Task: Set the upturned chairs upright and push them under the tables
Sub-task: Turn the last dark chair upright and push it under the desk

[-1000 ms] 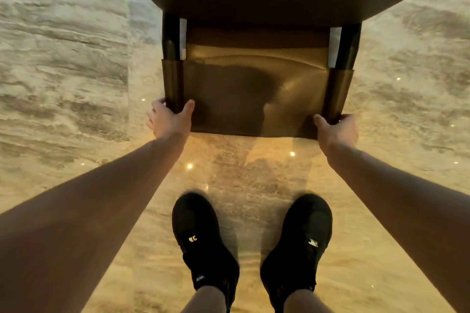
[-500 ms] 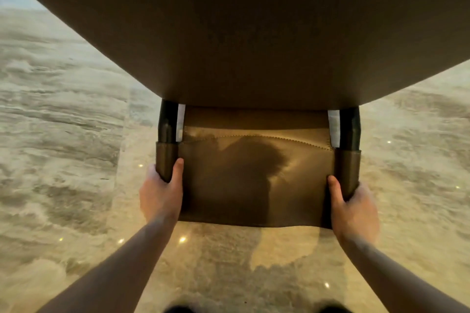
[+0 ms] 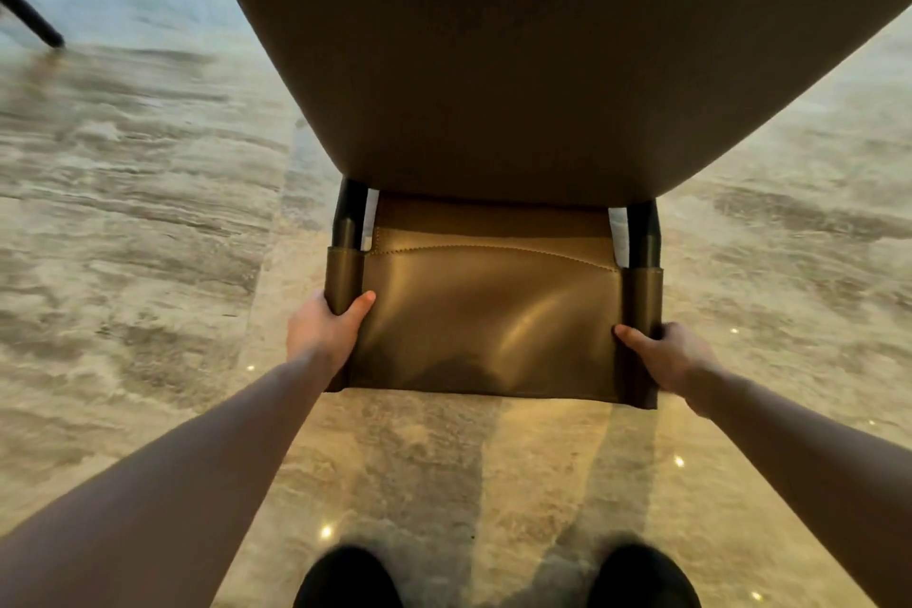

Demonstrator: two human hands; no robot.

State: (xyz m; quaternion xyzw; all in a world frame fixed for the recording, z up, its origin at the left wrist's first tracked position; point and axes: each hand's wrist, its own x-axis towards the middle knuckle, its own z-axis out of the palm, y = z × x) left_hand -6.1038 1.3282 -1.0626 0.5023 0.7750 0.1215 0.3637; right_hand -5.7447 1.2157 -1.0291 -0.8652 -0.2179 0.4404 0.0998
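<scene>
Chair [image 3: 488,316] stands ahead of the person, back toward the camera, seat end tucked beneath the desk [image 3: 543,54]. Only the tan leather backrest panel and the tops of two dark frame posts show; seat and legs are hidden under the desk's rounded near edge. The backrest's long axis runs left to right across the view; the posts run away from the camera toward the desk. The chair faces away from the person, toward the desk.

Left hand [image 3: 323,333] grips the backrest's left sleeve, thumb [image 3: 362,301] laid on the front of the leather, fingers wrapped behind and out of sight. Right hand [image 3: 664,353] grips the right sleeve in the same way, thumb on the panel face, fingers curled round the outer edge. Both arms are extended forward.

Polished marble floor [image 3: 148,212] with small light reflections. Tips of two black shoes [image 3: 348,580] at the bottom edge. A dark slanted leg [image 3: 29,17], blurred, at upper left; cannot tell what it belongs to.
</scene>
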